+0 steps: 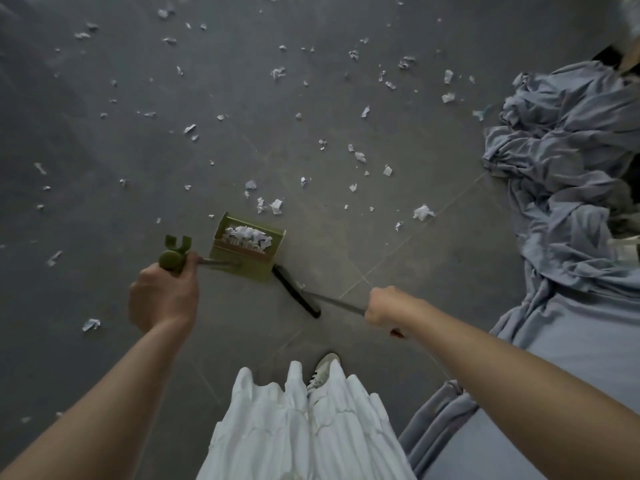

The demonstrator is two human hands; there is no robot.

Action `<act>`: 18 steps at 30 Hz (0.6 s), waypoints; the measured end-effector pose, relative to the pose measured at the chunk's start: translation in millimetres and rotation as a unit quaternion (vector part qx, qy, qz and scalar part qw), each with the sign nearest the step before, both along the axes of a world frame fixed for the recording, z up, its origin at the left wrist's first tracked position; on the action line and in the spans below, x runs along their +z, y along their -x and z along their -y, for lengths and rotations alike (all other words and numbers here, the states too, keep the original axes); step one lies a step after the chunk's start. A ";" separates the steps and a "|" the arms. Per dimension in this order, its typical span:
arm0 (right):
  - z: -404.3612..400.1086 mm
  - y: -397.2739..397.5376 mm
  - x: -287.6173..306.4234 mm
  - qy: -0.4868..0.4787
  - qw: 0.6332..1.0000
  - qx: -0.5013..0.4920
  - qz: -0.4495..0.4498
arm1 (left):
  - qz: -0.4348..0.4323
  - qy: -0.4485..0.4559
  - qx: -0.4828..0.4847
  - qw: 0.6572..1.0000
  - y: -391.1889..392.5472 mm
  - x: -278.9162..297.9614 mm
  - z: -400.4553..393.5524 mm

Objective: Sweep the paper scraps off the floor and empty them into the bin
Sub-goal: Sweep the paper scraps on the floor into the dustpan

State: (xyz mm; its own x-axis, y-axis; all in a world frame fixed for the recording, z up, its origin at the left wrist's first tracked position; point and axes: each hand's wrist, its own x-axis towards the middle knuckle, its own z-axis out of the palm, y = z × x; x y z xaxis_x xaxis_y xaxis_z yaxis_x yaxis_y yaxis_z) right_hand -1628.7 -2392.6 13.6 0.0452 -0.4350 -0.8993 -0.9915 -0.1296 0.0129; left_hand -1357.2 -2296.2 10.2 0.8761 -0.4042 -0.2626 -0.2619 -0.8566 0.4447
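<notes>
Head view: we see the left hand [162, 296] with fingers wrapped around the green dustpan handle [173, 259]. The green dustpan [246, 249] sits on the grey floor [104, 133], holding a heap of white scraps. Right hand [382, 306] fingers clamped on the broom shaft [332, 301]; black broom head [296, 292] is on the floor, touching the pan's near right corner. Paper scraps [276, 206] lie scattered ahead of the pan. Crumpled grey-blue fabric [568, 161] at right. No bin that we can see.
</notes>
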 end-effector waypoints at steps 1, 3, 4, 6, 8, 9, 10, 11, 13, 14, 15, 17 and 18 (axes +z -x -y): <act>10.6 10.5 -0.4 0.006 1.000 -0.012 -0.002 | -0.002 0.000 -0.005 1.000 8.4 -2.2 8.1; 25.0 22.4 0.3 0.018 1.000 -0.026 -0.002 | -0.003 -0.002 -0.013 1.000 17.6 -2.5 17.2; 32.7 29.0 0.7 0.023 0.999 -0.031 -0.002 | -0.004 -0.005 -0.018 1.000 23.0 -3.8 23.1; 48.0 42.3 -2.0 0.032 0.998 -0.044 -0.004 | -0.005 -0.009 -0.026 1.000 33.5 -6.6 36.0; 60.0 52.6 -6.2 0.041 0.997 -0.064 -0.005 | -0.004 -0.012 -0.040 0.999 41.5 -8.6 46.7; 67.2 58.1 -8.4 0.045 0.996 -0.072 -0.006 | -0.003 -0.013 -0.050 0.999 45.3 -10.3 53.4; 73.7 62.4 -9.8 0.047 0.996 -0.076 -0.008 | -0.004 -0.014 -0.056 0.998 48.3 -12.4 59.6; 81.2 65.7 -11.9 0.050 0.996 -0.076 -0.009 | -0.002 -0.015 -0.060 0.998 50.8 -14.2 67.0; 94.7 70.4 -14.3 0.056 0.995 -0.079 -0.010 | 0.000 -0.019 -0.058 0.998 54.2 -17.4 80.1; 102.0 72.5 -15.7 0.059 0.995 -0.084 -0.012 | -0.002 -0.019 -0.057 0.998 55.3 -19.4 87.3; 108.8 74.7 -17.9 0.062 0.994 -0.088 -0.014 | -0.002 -0.020 -0.057 0.998 56.2 -21.0 94.5; 124.2 77.0 -21.1 0.064 0.994 -0.088 -0.019 | -0.005 -0.018 -0.058 0.998 56.7 -23.0 110.3; 132.6 77.4 -21.1 0.063 0.994 -0.086 -0.021 | -0.008 -0.018 -0.056 0.998 56.4 -23.5 118.2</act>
State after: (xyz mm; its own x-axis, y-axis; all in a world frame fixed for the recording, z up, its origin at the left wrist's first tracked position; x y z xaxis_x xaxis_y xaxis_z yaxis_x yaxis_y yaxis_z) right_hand -1706.1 -2525.2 -7.5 -0.0752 -0.5423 -0.8368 -0.9971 0.0463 0.0595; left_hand -1413.6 -2414.4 -13.3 0.8209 -0.4905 -0.2926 -0.3504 -0.8371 0.4201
